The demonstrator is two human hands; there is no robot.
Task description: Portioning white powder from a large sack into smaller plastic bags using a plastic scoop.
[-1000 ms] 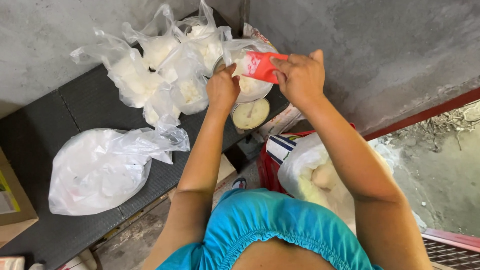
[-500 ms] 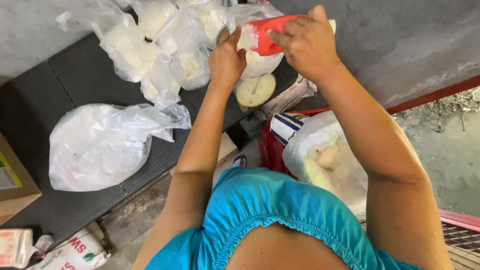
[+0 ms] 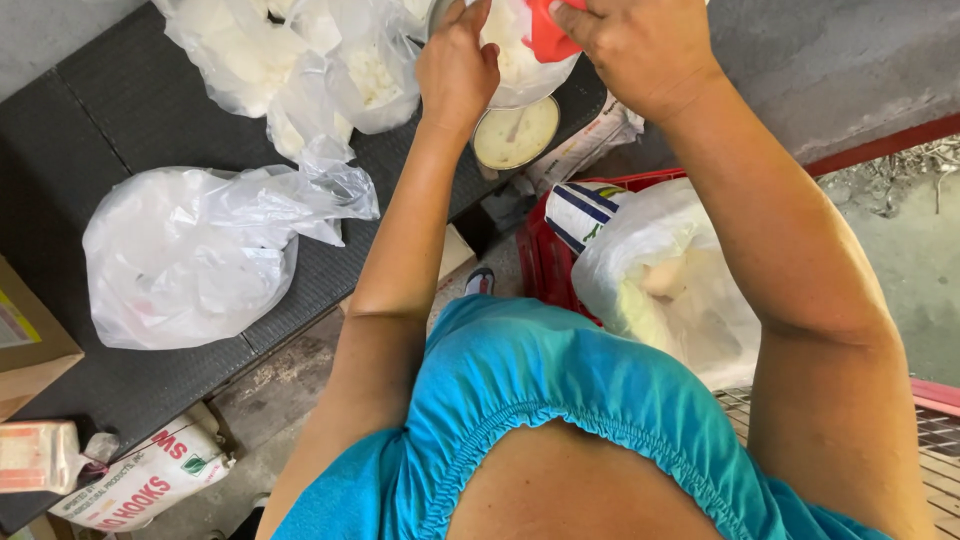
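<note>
Hands up top over the bench [image 3: 120,110] | left hand [image 3: 455,70] pinches clear bag [image 3: 515,60] rim, keeping its mouth open | right hand [image 3: 630,45] clamps red scoop [image 3: 545,30] at the mouth | tied bags [image 3: 190,255] sit aside

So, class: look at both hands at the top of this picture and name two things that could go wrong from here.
The left hand steadies a clear bag of white stuff on a scale with a round dial, while the right hand holds a red scoop over it. The scale sits near the dark bench edge, so a push might tip it off. The bag's mouth looks loose, so some could spill.
</note>
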